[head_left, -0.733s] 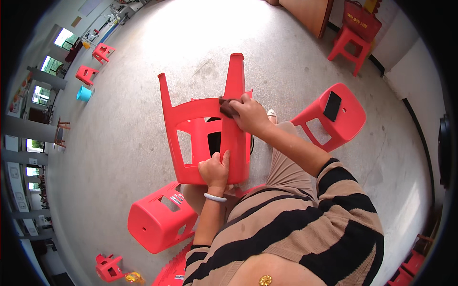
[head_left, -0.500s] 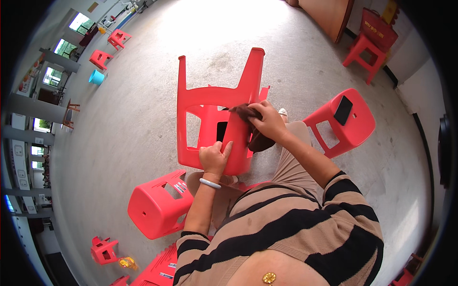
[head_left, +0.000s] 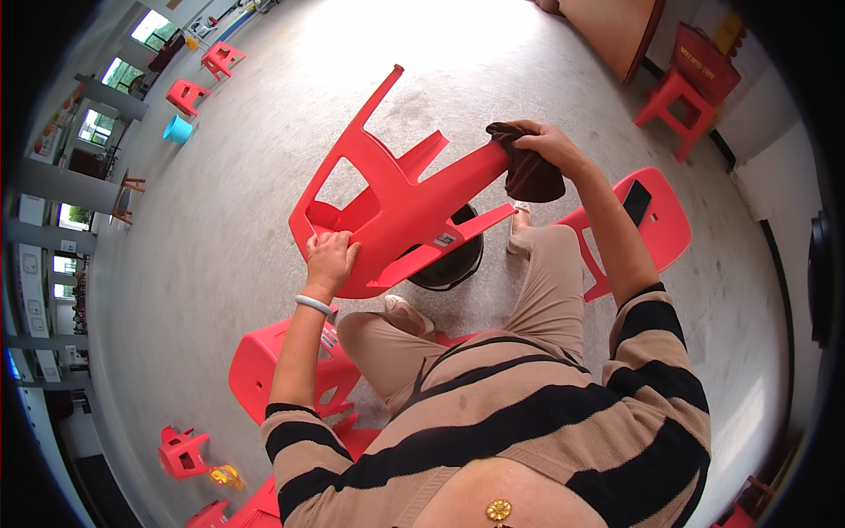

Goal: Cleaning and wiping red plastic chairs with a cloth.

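Observation:
A red plastic stool (head_left: 387,207) is held tilted in front of me, its legs pointing up and to the right. My left hand (head_left: 329,260) grips it near the seat end, fingers over the edge. At the end of one leg, my right hand (head_left: 547,145) is closed on a dark brown cloth (head_left: 534,174), which wraps the leg tip and hangs down beside it. Beneath the stool, a black bucket (head_left: 453,264) stands on the floor between my feet, partly hidden.
To my right a red stool (head_left: 666,224) carries a black phone (head_left: 636,204). Another red stool (head_left: 260,370) stands at my left knee. Farther left are a blue bucket (head_left: 178,130) and more red stools (head_left: 187,95). A red bag (head_left: 704,63) rests on a stool at far right.
The stool has turned clockwise, its legs swinging right. My left hand has shifted left with it. The right hand and cloth have moved right and up to a leg's end, uncovering the black bucket.

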`<action>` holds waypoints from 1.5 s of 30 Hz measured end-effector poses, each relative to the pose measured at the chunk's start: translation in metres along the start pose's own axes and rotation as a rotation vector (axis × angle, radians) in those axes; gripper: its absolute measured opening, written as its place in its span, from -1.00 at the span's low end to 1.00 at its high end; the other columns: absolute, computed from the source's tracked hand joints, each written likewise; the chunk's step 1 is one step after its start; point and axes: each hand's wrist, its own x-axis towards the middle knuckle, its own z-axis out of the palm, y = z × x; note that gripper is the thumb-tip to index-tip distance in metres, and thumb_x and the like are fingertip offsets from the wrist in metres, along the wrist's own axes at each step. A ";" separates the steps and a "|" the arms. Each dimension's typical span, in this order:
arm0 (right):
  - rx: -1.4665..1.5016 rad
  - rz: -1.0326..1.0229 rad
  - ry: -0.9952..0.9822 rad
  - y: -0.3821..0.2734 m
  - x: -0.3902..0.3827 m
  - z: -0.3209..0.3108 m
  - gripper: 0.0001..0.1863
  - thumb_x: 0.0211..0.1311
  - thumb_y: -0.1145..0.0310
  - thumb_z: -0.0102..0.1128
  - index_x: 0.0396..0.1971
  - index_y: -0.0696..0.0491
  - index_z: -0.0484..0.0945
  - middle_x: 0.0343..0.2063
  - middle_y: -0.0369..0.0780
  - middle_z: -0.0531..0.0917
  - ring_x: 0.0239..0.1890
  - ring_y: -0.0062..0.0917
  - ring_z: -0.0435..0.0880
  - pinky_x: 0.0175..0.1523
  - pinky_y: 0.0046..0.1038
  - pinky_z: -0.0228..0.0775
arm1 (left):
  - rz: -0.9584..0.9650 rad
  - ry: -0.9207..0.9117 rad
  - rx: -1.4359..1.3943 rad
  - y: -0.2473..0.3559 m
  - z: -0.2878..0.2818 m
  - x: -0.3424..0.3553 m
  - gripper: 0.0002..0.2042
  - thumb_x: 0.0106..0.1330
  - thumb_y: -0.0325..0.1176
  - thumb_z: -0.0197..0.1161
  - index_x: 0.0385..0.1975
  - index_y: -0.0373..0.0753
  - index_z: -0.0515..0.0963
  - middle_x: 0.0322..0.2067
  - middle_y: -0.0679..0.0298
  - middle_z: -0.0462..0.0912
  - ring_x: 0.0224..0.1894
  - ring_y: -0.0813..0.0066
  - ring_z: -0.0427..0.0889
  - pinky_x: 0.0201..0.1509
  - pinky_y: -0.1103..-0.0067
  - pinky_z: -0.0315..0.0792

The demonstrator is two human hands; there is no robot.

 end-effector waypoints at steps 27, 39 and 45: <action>-0.071 -0.139 -0.469 0.025 -0.103 0.172 -0.55 0.09 0.51 0.26 0.05 0.23 0.56 -0.18 -0.24 0.70 -0.13 -0.62 0.64 0.05 -0.54 0.47 | -0.609 0.177 -0.502 0.067 0.007 0.077 -0.17 0.09 -0.17 0.29 0.46 -0.12 0.21 0.51 -0.19 -0.07 0.54 -0.37 -0.27 0.62 0.18 -0.24; 0.275 0.688 -0.224 0.193 0.006 0.196 -0.66 0.18 0.27 0.38 -0.15 0.19 0.65 -0.28 -0.21 0.72 -0.29 -0.50 0.71 -0.16 -0.40 0.53 | -0.376 0.226 -0.434 0.026 0.013 0.070 -0.18 -0.01 -0.31 0.30 0.42 -0.04 0.29 0.49 -0.09 0.06 0.52 -0.33 -0.10 0.60 0.16 -0.08; 0.116 0.466 -0.216 0.202 0.120 0.256 -0.53 0.09 0.07 0.44 -0.17 0.16 0.70 -0.21 -0.15 0.75 -0.15 -0.41 0.74 -0.09 -0.37 0.51 | -0.334 0.166 -0.458 0.038 0.004 0.089 -0.17 -0.02 -0.37 0.29 0.42 -0.08 0.28 0.49 -0.11 0.06 0.53 -0.30 -0.10 0.61 0.15 -0.12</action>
